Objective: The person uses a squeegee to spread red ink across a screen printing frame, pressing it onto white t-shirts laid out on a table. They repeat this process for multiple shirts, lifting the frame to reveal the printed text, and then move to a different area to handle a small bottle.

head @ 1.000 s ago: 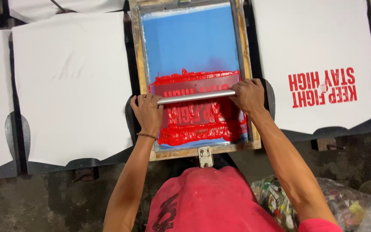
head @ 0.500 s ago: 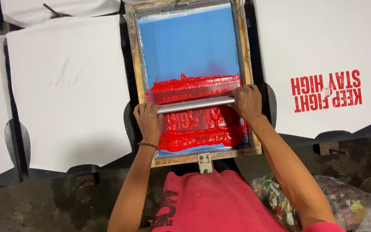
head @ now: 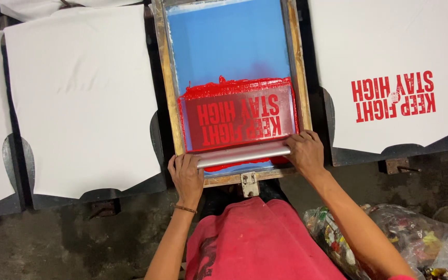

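A wooden-framed printing screen (head: 162,78) with blue mesh lies over the middle platen. Red ink (head: 239,116) covers its lower half, with lettering showing through. A long metal squeegee (head: 245,154) rests across the screen near its front edge. My left hand (head: 185,176) grips the squeegee's left end and my right hand (head: 305,152) grips its right end. A thin bracelet sits on my left wrist.
A plain white shirt (head: 81,98) lies on the platen to the left. On the right, another white shirt (head: 385,72) carries red printed lettering. A clear bag of mixed items (head: 390,238) sits on the grey floor at lower right. A metal hinge (head: 249,184) clamps the frame's front.
Both hands have pulled the squeegee toward me, from mid-screen down to the frame's front edge. The ink is spread thin and the lettering now shows through.
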